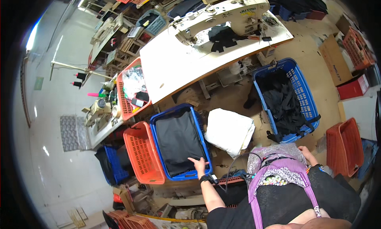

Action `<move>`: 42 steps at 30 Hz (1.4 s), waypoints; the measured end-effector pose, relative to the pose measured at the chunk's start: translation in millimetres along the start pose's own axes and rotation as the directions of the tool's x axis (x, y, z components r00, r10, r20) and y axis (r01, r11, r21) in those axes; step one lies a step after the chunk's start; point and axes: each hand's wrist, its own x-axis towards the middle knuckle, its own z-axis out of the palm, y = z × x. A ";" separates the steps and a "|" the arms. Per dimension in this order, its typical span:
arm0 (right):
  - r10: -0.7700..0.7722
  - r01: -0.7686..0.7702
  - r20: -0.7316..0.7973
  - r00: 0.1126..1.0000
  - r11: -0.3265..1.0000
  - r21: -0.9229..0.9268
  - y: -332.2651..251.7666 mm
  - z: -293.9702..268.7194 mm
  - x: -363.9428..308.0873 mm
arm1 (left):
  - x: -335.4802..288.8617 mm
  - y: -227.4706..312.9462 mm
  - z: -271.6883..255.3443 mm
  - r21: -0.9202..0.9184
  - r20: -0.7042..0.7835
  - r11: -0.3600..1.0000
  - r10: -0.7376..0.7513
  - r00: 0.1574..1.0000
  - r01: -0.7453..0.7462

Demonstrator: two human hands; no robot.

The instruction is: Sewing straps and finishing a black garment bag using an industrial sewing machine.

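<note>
My left hand [199, 165] is over the near right corner of a blue plastic basket [173, 178], with its fingers apart and nothing seen in it. Folded black fabric [177, 137] lies flat inside that basket, just beyond my fingertips. A dark band is on my left wrist. My right hand [308, 155] rests at the right edge of my purple apron [278, 171], where its fingers are partly hidden. Ahead of me, right of the basket, lies a folded white cloth [229, 130].
A sewing machine [226, 15] stands on a white table [178, 66] holding black pieces. An orange basket [145, 153] adjoins the blue one at left. Another blue basket [303, 90], at right, holds black straps [281, 106]. A red basket [344, 147] stands far right.
</note>
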 end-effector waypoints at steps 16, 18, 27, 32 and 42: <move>0.236 -0.235 0.049 0.970 0.882 0.408 -23.5 -99.6 -41.9 | 13.5 -7.0 35.1 0.498 0.583 0.854 -0.200 0.787 -0.152; 0.149 -0.019 -0.241 0.959 0.882 0.472 -31.0 -154.2 -10.4 | 43.8 9.8 -13.3 0.503 0.393 0.811 0.091 0.915 -0.297; -0.123 0.479 -0.517 0.847 0.597 0.644 -138.0 -383.1 135.0 | 26.9 274.2 -188.0 0.339 -0.045 0.818 0.507 0.861 -0.464; -0.294 0.457 -0.353 0.888 0.640 0.618 -271.7 -354.8 209.2 | 70.7 352.6 -173.7 0.343 -0.041 0.701 0.676 0.736 -0.625; -0.297 0.117 0.231 0.927 0.811 0.573 -344.0 -21.9 304.0 | 147.1 159.0 120.2 0.583 0.308 0.723 0.225 0.924 -0.371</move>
